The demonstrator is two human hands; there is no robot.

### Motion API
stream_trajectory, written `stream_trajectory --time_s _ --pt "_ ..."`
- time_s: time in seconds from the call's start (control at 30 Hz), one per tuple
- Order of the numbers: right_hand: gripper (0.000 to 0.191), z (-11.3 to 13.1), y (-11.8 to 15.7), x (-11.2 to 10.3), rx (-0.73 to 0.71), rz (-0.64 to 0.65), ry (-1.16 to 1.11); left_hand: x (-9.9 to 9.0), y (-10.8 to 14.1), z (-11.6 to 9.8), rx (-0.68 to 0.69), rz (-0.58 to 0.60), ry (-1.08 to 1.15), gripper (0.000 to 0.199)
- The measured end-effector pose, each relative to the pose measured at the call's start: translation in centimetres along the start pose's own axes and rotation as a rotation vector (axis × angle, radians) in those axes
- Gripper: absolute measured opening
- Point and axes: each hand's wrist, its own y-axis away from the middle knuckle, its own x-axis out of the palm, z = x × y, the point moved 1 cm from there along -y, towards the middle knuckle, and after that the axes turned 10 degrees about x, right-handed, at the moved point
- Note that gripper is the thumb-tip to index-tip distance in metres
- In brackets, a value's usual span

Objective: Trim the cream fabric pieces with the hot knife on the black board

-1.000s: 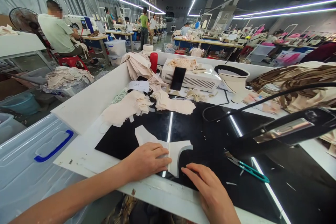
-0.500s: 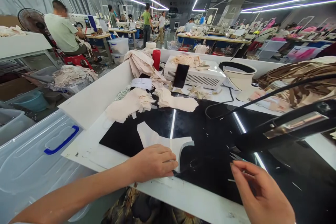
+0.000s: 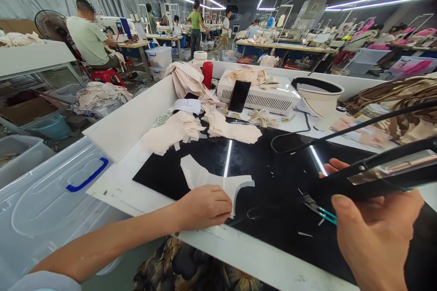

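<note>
My left hand [image 3: 209,207] lies over the lower part of a white cut fabric piece [image 3: 218,183], its curled fingers closed together at the near edge. The piece is flat on a glossy black board [image 3: 269,191], and a grey strip runs along its curved right edge. On the right, my right hand [image 3: 375,232] is wrapped round a black corded tool [image 3: 375,177] with a metal plate, thumb on the near side and fingertips beyond it. Close to that thumb, slim tweezers [image 3: 321,213] with teal and silver arms lie on the board.
Stacked cream fabric pieces [image 3: 179,132] lie at the board's far left. Behind stand a phone [image 3: 239,96], a vented white box [image 3: 269,96] and a red spool [image 3: 207,75]. A black cable [image 3: 309,129] crosses the right side. Lidded plastic bins [image 3: 51,204] flank the left; people sit farther off.
My right hand has let go of the tweezers, moved up and right, and closed round the black tool. The left hand stays on the fabric piece. The view has shifted slightly.
</note>
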Motion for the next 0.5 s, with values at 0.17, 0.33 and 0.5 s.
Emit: stream_trajectory --time_s 0.17,0.33,0.5 --pt "0.041 1.2 -1.1 2.1 -0.027 0.023 -0.132 0.1 0.0 0.0 -0.156 -0.025 0.177 0.014" --pt "0.054 2.3 -0.8 3.8 -0.066 0.094 -0.24 -0.1 -0.4 -0.1 -0.216 -0.049 0.268 0.013" --pt "0.046 3.3 1.7 5.5 0.03 0.231 -0.349 -0.2 -0.8 -0.3 -0.243 -0.067 0.307 0.014"
